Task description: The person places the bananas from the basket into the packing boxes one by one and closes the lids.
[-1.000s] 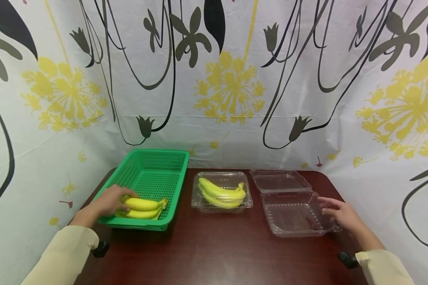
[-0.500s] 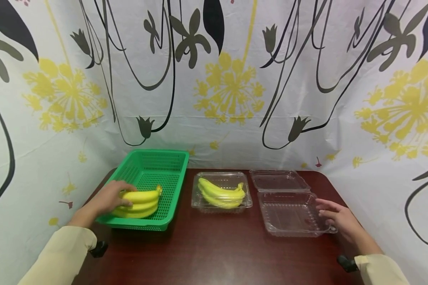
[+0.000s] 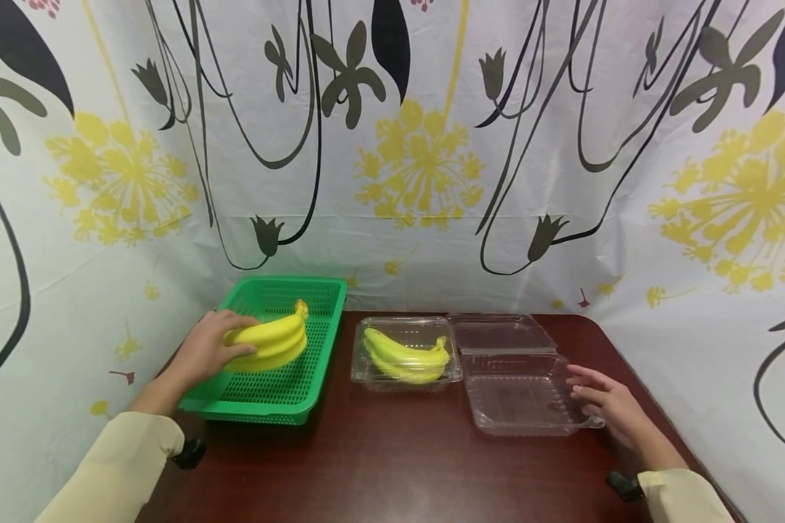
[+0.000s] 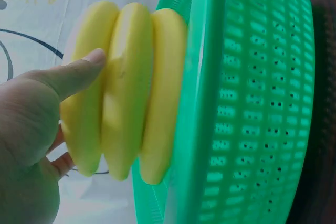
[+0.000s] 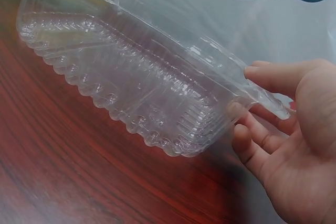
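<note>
We see the banana bunch (image 3: 273,343) above the green basket (image 3: 255,412), gripped by the left hand (image 3: 211,349) opposite its stem. We expect it light but slippery, better held across all fruits. The right hand (image 3: 610,407) pinches the rim of the open clear container (image 3: 520,423).

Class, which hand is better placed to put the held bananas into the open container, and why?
Probably the left hand: it grips the banana bunch at the green basket, while the right hand holds the open container's edge.

Head: bright, even | tbl (image 3: 399,468): faint glare | clr tray (image 5: 118,85): glints | wrist cams: dimmer
</note>
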Demonstrator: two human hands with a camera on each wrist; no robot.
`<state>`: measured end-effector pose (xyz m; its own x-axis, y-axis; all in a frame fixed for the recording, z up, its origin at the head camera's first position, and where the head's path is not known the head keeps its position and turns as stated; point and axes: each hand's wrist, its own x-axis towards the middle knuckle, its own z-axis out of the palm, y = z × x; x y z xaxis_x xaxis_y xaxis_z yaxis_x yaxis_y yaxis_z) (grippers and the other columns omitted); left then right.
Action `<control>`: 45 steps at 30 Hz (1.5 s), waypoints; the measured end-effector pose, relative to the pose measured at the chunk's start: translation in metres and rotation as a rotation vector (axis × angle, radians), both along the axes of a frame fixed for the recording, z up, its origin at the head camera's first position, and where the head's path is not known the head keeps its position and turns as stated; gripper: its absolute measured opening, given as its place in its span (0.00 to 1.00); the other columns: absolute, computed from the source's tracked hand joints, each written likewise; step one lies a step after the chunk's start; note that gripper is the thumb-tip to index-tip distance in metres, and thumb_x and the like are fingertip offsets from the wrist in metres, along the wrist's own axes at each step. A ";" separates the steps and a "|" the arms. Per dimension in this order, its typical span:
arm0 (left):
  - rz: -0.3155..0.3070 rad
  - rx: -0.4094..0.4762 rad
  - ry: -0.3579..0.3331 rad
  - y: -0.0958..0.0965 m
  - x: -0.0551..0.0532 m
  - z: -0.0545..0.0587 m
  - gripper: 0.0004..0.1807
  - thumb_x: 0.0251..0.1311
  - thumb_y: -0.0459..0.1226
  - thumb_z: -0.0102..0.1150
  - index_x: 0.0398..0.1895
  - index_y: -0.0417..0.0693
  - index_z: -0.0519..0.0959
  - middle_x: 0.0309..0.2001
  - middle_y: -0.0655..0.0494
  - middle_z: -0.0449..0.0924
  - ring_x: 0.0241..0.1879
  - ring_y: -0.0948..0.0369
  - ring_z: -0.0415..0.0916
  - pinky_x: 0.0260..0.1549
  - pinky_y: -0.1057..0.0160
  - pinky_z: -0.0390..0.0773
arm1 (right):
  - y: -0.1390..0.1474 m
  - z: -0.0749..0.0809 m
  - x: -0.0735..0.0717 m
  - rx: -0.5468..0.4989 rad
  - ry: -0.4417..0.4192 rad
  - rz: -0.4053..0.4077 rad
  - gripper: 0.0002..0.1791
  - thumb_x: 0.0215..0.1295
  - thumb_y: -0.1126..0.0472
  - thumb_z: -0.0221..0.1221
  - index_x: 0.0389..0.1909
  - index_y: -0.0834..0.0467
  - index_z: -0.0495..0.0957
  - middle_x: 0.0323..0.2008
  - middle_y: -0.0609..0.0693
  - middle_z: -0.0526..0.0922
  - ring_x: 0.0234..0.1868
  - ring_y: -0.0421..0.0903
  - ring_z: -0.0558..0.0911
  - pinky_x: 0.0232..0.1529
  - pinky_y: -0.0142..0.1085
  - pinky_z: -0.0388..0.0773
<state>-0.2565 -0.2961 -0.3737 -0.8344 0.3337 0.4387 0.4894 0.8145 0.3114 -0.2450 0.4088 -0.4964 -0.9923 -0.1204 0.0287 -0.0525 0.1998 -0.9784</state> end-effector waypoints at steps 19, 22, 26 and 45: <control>-0.006 0.139 0.161 0.038 -0.007 0.003 0.24 0.46 0.39 0.76 0.49 0.44 0.83 0.42 0.47 0.79 0.40 0.51 0.70 0.36 0.54 0.63 | -0.027 -0.005 -0.003 -0.062 -0.022 -0.015 0.28 0.73 0.59 0.54 0.70 0.62 0.62 0.48 0.46 0.80 0.46 0.42 0.79 0.39 0.41 0.77; -0.012 0.158 0.155 0.046 -0.006 0.005 0.24 0.47 0.40 0.75 0.50 0.45 0.83 0.43 0.48 0.79 0.41 0.52 0.69 0.35 0.54 0.64 | -0.031 -0.007 -0.003 -0.061 -0.015 -0.020 0.28 0.73 0.59 0.53 0.70 0.62 0.61 0.47 0.46 0.80 0.45 0.43 0.80 0.41 0.40 0.76; -0.026 0.189 0.140 0.057 -0.006 0.007 0.24 0.47 0.41 0.75 0.50 0.47 0.83 0.44 0.50 0.79 0.42 0.53 0.69 0.36 0.54 0.65 | -0.033 -0.009 -0.003 -0.067 -0.006 -0.027 0.27 0.74 0.60 0.53 0.70 0.62 0.61 0.47 0.45 0.80 0.45 0.44 0.80 0.43 0.38 0.76; -0.121 0.349 0.103 0.129 -0.008 0.006 0.24 0.47 0.43 0.76 0.51 0.51 0.84 0.44 0.55 0.79 0.43 0.56 0.69 0.35 0.56 0.69 | -0.033 -0.011 -0.001 -0.089 0.012 0.048 0.29 0.74 0.63 0.51 0.73 0.61 0.57 0.52 0.49 0.77 0.47 0.44 0.78 0.42 0.37 0.76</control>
<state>-0.2645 -0.1673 -0.3675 -0.7439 0.2431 0.6226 0.6187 0.6027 0.5039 -0.2461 0.3756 -0.5073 -0.9850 -0.1643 0.0529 -0.0715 0.1089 -0.9915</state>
